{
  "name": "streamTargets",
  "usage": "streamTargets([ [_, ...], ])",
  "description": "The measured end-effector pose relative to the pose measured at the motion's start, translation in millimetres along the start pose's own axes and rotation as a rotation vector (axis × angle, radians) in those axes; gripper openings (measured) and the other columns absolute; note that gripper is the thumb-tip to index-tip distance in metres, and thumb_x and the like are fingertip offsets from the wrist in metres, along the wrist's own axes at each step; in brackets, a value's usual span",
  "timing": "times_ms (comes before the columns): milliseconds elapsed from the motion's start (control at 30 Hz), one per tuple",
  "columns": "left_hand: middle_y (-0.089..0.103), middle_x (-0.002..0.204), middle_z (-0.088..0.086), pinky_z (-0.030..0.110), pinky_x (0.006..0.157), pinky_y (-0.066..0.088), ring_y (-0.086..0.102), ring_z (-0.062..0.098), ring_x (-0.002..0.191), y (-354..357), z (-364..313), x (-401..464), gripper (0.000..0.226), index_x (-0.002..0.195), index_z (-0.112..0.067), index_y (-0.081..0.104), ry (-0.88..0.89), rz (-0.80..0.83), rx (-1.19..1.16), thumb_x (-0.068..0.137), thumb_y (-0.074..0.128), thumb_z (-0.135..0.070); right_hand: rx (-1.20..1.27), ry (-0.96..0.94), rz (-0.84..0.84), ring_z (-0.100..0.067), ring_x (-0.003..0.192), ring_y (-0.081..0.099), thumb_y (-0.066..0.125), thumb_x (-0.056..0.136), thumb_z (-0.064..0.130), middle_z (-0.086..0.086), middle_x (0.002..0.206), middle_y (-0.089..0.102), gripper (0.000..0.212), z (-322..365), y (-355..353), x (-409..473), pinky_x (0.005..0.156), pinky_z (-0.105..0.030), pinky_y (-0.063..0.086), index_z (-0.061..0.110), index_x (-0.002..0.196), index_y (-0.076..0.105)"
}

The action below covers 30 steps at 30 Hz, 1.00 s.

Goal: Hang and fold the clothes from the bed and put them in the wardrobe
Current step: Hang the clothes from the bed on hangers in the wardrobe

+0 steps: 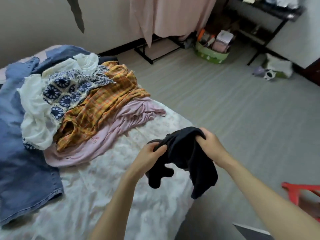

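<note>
Both hands, left [152,155] and right [210,146], grip a crumpled black garment [183,158]; the heap of unfolded clothes [83,101] waits on the white-sheeted bed [107,187].

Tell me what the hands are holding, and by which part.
Both hands grip a black garment: the left hand and right hand each bunch its upper edge, the rest hanging over the bed's edge.

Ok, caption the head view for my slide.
Both hands, left and right, grip a black garment over the bed beside piled clothes.
</note>
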<state>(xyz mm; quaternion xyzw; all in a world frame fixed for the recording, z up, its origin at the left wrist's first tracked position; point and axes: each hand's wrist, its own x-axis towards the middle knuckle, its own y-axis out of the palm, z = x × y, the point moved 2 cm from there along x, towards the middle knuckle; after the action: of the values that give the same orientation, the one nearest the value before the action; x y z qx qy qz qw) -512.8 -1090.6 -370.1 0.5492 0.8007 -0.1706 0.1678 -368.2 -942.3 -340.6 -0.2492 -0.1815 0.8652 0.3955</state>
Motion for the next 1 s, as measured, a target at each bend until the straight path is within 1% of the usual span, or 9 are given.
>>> streamTargets([
  [133,0.067,0.082,0.01,0.031,0.068,0.049,0.064,0.024,0.078,88.0,-39.4,-1.1,0.034,0.092,-0.002,0.064,-0.25,0.101,-0.386,0.099,0.046,-0.031,0.019,0.044,-0.206,-0.008,0.106,0.05,0.057,0.092,0.02,0.004,0.118,0.051,0.031,-46.7,-63.7,-64.6,0.094,-0.024,0.039,0.021,0.122,0.049],
  [233,0.067,0.098,0.015,0.034,0.072,0.05,0.063,0.026,0.087,152.3,-66.9,-9.6,0.03,0.104,-0.002,0.06,-0.399,0.161,-0.639,0.101,0.042,-0.026,0.147,0.021,-0.117,0.003,0.118,0.045,0.058,0.092,0.025,0.017,0.127,0.046,0.05,-70.1,-90.6,-127.4,0.1,-0.015,0.035,0.024,0.137,0.036],
  [400,0.055,0.071,0.011,0.029,0.07,0.044,0.052,0.022,0.069,252.5,-95.4,-39.0,0.031,0.084,0.001,0.05,-0.606,0.293,-0.936,0.103,0.033,-0.016,0.259,-0.083,-0.096,0.005,0.133,0.033,0.069,0.078,0.038,0.016,0.145,0.036,0.083,-100.9,-120.9,-207.3,0.108,-0.017,0.03,0.027,0.146,0.023],
  [500,0.056,0.084,0.013,0.03,0.071,0.045,0.056,0.024,0.081,315.1,-104.5,-68.7,0.024,0.096,0.003,0.051,-0.631,0.366,-0.906,0.101,0.033,-0.013,0.235,-0.061,-0.405,0.003,0.109,0.053,0.066,0.084,0.01,0.017,0.116,0.056,0.047,-125.5,-147.7,-245.7,0.087,-0.007,0.04,0.032,0.12,0.045],
  [567,0.057,0.082,0.015,0.03,0.06,0.048,0.055,0.023,0.075,340.2,-109.3,-84.9,0.023,0.091,0.005,0.05,-0.566,0.442,-0.803,0.099,0.033,-0.007,0.304,0.111,-0.639,-0.013,0.09,0.06,0.055,0.092,0.007,0.009,0.091,0.062,0.022,-143.4,-164.9,-265.7,0.077,-0.016,0.049,0.029,0.094,0.054],
  [633,0.058,0.094,0.018,0.032,0.07,0.051,0.057,0.025,0.082,360.2,-114.8,-102.3,0.019,0.097,0.005,0.051,-0.468,0.543,-0.657,0.098,0.037,-0.008,0.443,0.239,-0.733,-0.021,0.08,0.06,0.047,0.096,0.009,-0.004,0.084,0.061,0.013,-157.8,-184.9,-287.0,0.073,-0.034,0.055,0.016,0.09,0.056],
  [733,0.059,0.115,0.008,0.031,0.087,0.046,0.056,0.021,0.106,384.0,-106.8,-126.4,0.031,0.115,-0.006,0.053,-0.301,0.617,-0.37,0.097,0.046,-0.03,0.756,0.315,-0.796,-0.014,0.069,0.061,0.037,0.099,0.009,-0.005,0.082,0.063,0.021,-166.5,-217.2,-322.8,0.051,-0.025,0.052,0.011,0.096,0.057],
  [867,0.048,0.136,-0.004,0.005,0.073,0.046,0.054,0.003,0.107,404.1,-83.9,-155.7,0.053,0.139,-0.021,0.04,0.227,0.769,0.2,0.091,0.06,-0.03,1.016,0.375,-0.898,-0.015,0.054,0.059,0.036,0.097,0.007,-0.007,0.075,0.058,0.021,-183.8,-249.7,-368.4,0.046,-0.021,0.046,0.009,0.095,0.056],
  [1000,0.046,0.128,-0.017,0.019,0.082,0.051,0.055,-0.001,0.104,439.9,-68.6,-184.5,0.085,0.141,-0.037,0.026,0.494,1.118,0.374,0.078,0.076,-0.012,1.032,0.48,-0.915,-0.02,0.067,0.056,0.039,0.098,0.01,-0.01,0.08,0.058,0.018,-200.4,-266.6,-414.2,0.052,-0.024,0.045,0.005,0.107,0.053],
])
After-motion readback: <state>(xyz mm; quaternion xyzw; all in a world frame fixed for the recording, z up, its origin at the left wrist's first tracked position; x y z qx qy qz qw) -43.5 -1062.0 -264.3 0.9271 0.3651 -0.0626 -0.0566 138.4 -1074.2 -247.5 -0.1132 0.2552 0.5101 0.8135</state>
